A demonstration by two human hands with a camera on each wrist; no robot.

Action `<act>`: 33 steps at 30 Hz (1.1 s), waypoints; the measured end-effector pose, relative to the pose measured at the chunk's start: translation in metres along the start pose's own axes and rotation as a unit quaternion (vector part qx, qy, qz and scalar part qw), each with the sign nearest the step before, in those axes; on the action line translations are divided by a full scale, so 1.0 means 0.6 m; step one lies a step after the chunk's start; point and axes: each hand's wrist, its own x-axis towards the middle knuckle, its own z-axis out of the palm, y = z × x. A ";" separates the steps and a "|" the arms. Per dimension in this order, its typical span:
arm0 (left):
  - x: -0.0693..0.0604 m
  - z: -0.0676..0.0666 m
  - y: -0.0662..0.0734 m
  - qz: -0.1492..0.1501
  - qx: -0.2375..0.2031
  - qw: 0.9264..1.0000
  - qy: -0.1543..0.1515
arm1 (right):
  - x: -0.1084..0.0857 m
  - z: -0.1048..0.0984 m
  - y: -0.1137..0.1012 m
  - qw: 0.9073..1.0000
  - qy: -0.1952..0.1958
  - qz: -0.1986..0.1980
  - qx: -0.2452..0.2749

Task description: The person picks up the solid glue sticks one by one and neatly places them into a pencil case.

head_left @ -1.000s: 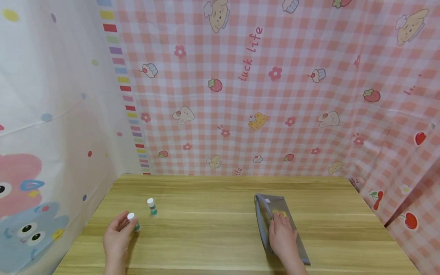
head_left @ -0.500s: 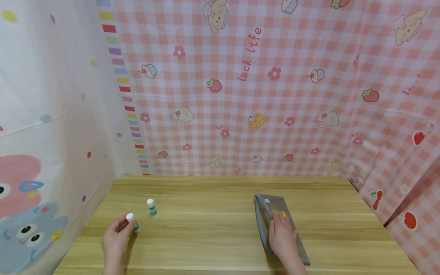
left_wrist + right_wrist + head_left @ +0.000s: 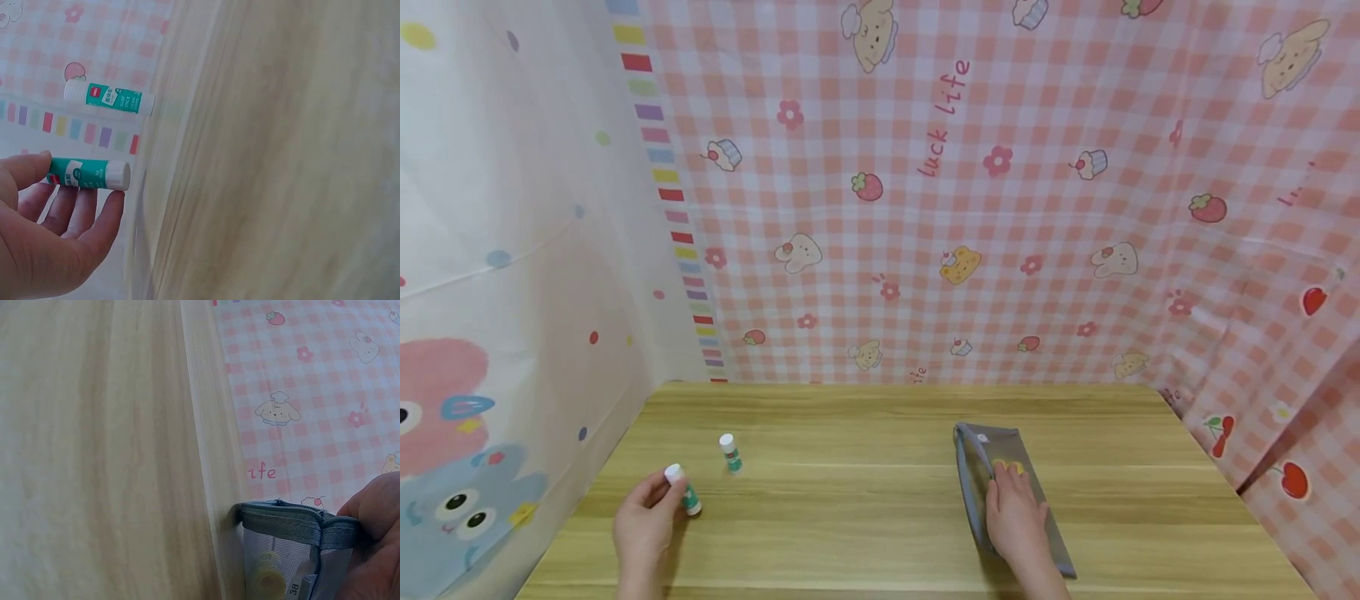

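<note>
A green-and-white glue stick [image 3: 87, 174] is pinched between the thumb and fingers of my left hand [image 3: 643, 521]. It leans with one white end up; whether the lower end touches the table cannot be told. A second glue stick [image 3: 731, 453] stands upright just beyond that hand. On the right side, my right hand [image 3: 1018, 517] lies over a grey mesh zip pouch [image 3: 1054, 533] and grips its edge beside the opening. In the right wrist view the thumb [image 3: 378, 503] is at the zipped rim, and a round yellow shape shows through the mesh.
Both hands work over a wood-grain table [image 3: 850, 500]. Pink checked cloth [image 3: 910, 217] hangs behind its far edge, and a white printed curtain [image 3: 550, 250] runs along the left side. A wide stretch of tabletop separates the glue sticks from the pouch.
My left hand has shifted slightly left with the glue stick, which tilts more and shows more of its green label. The right hand and pouch stay put.
</note>
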 end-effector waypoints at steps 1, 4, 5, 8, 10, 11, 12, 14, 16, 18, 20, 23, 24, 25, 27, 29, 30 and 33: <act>0.000 -0.001 0.000 0.005 -0.002 1.000 -0.002 | 0.000 0.000 0.000 1.000 0.000 0.000 0.000; 0.000 -0.003 0.001 0.012 -0.001 1.000 -0.008 | 0.000 0.000 -0.001 1.000 -0.001 0.003 0.001; 0.000 -0.003 0.001 0.013 -0.002 1.000 -0.010 | 0.000 0.000 -0.001 1.000 -0.001 0.003 0.000; -0.001 -0.004 0.003 0.014 0.001 1.000 -0.014 | 0.001 0.001 -0.001 1.000 0.000 0.004 0.000; -0.001 -0.004 0.004 0.012 0.004 1.000 -0.014 | 0.001 0.000 -0.002 1.000 0.002 0.003 -0.001; -0.002 -0.004 0.005 0.011 0.005 1.000 -0.015 | 0.001 0.000 -0.002 1.000 0.003 0.002 -0.001; -0.002 -0.004 0.005 0.011 0.006 1.000 -0.015 | 0.001 0.000 -0.002 1.000 0.005 0.000 0.000; -0.003 -0.004 0.007 0.011 0.004 1.000 -0.018 | 0.000 0.000 -0.003 1.000 0.008 -0.004 0.000; -0.005 -0.004 0.009 0.012 -0.001 1.000 -0.022 | 0.000 0.000 -0.003 1.000 0.011 -0.006 0.000; -0.007 -0.004 0.011 0.012 -0.007 1.000 -0.027 | 0.000 0.000 -0.003 1.000 0.012 -0.007 0.001; -0.010 -0.004 0.015 0.011 -0.019 0.999 -0.035 | 0.000 0.000 -0.002 1.000 0.012 -0.006 0.001; -0.014 -0.002 0.021 0.004 -0.027 0.999 -0.045 | -0.001 0.001 -0.002 1.000 0.011 -0.003 0.002; -0.016 -0.002 0.023 0.003 -0.027 0.998 -0.050 | -0.001 0.001 -0.001 1.000 0.011 -0.002 0.003; -0.017 -0.001 0.025 0.002 -0.028 0.998 -0.052 | 0.000 0.001 -0.001 1.000 0.010 -0.001 0.002; -0.020 0.001 0.028 0.001 -0.024 0.998 -0.056 | 0.000 0.002 -0.001 1.000 0.011 0.000 0.002; -0.023 0.002 0.031 0.005 -0.025 0.998 -0.065 | -0.001 0.002 -0.001 1.000 0.009 0.002 0.002; -0.024 0.004 0.033 0.004 -0.024 0.998 -0.065 | -0.001 0.002 -0.002 1.000 0.009 0.003 0.002; -0.030 0.010 0.039 0.010 -0.026 0.997 -0.073 | -0.002 0.001 -0.002 1.000 0.009 0.003 0.002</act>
